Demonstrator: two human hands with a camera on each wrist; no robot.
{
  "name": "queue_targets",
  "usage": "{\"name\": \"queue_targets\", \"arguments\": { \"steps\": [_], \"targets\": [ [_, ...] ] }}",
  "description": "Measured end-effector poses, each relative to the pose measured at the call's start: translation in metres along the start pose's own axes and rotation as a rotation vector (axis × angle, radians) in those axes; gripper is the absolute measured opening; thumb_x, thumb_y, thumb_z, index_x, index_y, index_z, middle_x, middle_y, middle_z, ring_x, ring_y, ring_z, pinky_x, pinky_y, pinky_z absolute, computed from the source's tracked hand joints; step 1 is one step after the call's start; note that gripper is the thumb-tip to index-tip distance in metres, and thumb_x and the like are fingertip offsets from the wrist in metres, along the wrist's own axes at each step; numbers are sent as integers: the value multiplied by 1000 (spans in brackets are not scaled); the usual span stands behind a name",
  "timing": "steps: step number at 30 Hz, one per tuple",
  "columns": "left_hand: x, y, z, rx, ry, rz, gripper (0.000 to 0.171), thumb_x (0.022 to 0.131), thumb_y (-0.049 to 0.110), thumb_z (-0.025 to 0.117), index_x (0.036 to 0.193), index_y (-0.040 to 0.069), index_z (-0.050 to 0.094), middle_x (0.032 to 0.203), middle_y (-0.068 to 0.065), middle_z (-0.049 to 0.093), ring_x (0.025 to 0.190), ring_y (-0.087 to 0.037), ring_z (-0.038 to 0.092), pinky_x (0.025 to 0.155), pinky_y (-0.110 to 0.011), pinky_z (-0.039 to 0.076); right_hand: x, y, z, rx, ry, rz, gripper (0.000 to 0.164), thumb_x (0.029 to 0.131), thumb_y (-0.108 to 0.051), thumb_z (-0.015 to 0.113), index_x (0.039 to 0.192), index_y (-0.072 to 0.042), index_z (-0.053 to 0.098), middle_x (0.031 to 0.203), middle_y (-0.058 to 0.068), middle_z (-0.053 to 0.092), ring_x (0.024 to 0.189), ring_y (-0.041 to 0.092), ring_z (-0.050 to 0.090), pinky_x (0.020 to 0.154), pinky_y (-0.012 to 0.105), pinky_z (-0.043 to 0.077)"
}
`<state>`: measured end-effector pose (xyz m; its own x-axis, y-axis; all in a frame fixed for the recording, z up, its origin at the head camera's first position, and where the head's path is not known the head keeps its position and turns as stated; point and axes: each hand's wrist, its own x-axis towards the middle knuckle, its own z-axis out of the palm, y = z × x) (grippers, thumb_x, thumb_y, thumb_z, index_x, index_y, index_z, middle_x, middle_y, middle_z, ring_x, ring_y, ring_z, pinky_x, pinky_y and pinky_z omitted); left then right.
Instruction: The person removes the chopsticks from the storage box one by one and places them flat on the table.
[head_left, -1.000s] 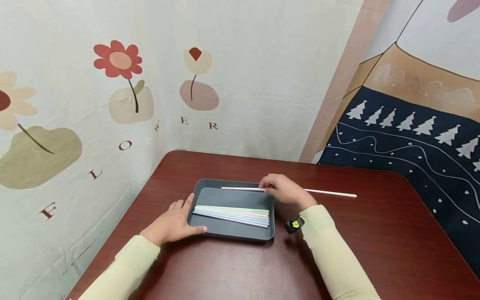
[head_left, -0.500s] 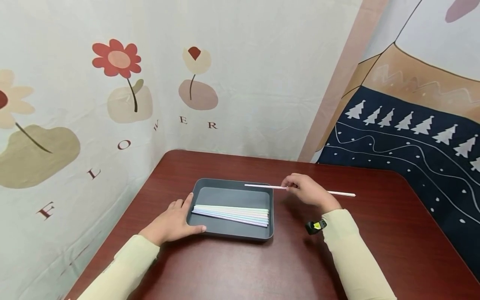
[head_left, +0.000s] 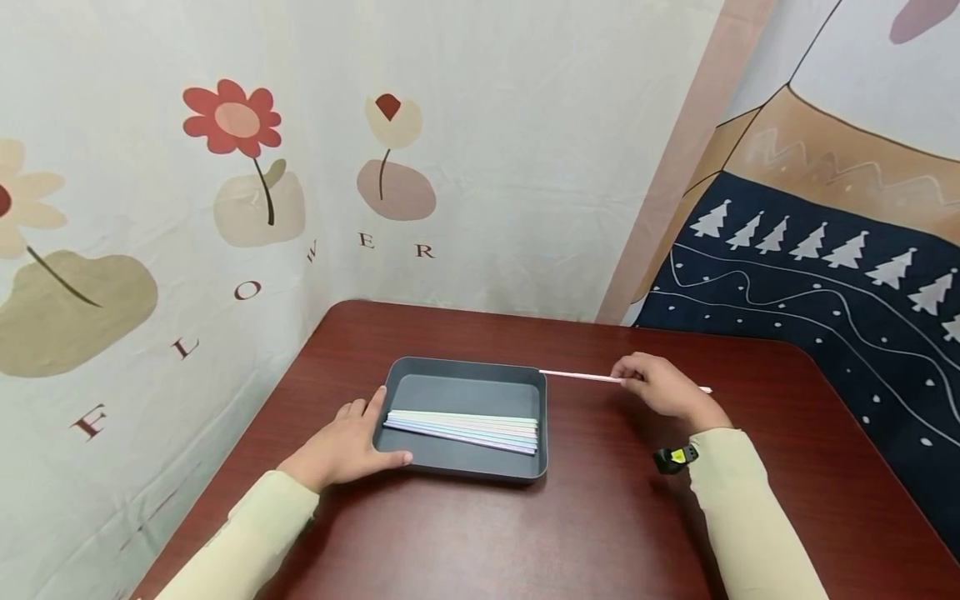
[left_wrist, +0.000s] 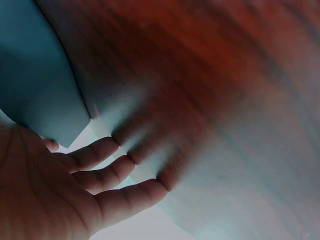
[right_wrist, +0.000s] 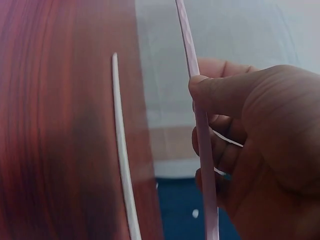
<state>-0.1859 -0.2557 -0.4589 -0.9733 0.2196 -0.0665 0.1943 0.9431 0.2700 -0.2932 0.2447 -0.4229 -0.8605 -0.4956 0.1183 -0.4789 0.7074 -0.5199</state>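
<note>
Between the thumb and fingertips of my right hand (head_left: 660, 387) is a thin, straight pink stick (head_left: 577, 376), pinched close to the table right of the tray. The right wrist view shows this pink stick (right_wrist: 203, 145) running past the thumb, with a white stick (right_wrist: 121, 135) lying apart on the table. My left hand (head_left: 337, 443) is spread against the left side of a dark grey tray (head_left: 468, 392), thumb at the front rim. Inside the tray lies a loose fan of several thin pastel sticks (head_left: 465, 429). In the left wrist view, the fingers of the left hand (left_wrist: 45, 195) extend beneath the tray's side.
The dark red-brown table (head_left: 480, 533) carries the tray left of its middle. A flower-print curtain (head_left: 510, 167) hangs behind and to the left. At the right hangs a dark blue cloth (head_left: 825, 308) with white trees.
My right hand has moved right, drawing the pink stick from above the tray to the tray's right side. The left hand and the sticks in the tray have kept their places.
</note>
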Motion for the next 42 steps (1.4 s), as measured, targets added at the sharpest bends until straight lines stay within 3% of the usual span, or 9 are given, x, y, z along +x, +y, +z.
{"name": "queue_targets", "arguments": {
  "steps": [6, 18, 27, 42],
  "targets": [
    [0, 0, 0, -2, -1, -6, 132, 69, 89, 55, 156, -3, 18, 137, -28, 45, 130, -48, 40, 94, -54, 47, -9, 20, -1, -30, 17, 60, 17, 94, 3, 62, 99, -12, 68, 88, 1, 59, 84, 22, 53, 75, 41, 46],
    [0, 0, 1, -4, -6, -16, 130, 70, 87, 58, 157, -2, 17, 137, -27, 45, 129, -46, 40, 93, -54, 47, -20, 56, 10, -90, 78, 43, 19, 90, 7, 64, 92, -12, 66, 84, 0, 55, 80, 21, 51, 74, 42, 43],
    [0, -1, 2, 4, 3, -6, 131, 70, 89, 55, 156, -3, 18, 136, -27, 46, 129, -47, 41, 95, -53, 46, -21, 67, 15, -111, 74, 60, 19, 90, 6, 64, 90, -13, 65, 81, 0, 53, 77, 20, 50, 72, 42, 42],
    [0, 0, 2, 9, 3, -11, 131, 70, 88, 56, 156, -3, 18, 137, -28, 46, 129, -46, 41, 97, -53, 44, -21, 68, 19, -100, 64, 73, 20, 90, 7, 64, 89, -13, 64, 78, 0, 50, 74, 20, 48, 70, 40, 40]
  ]
}}
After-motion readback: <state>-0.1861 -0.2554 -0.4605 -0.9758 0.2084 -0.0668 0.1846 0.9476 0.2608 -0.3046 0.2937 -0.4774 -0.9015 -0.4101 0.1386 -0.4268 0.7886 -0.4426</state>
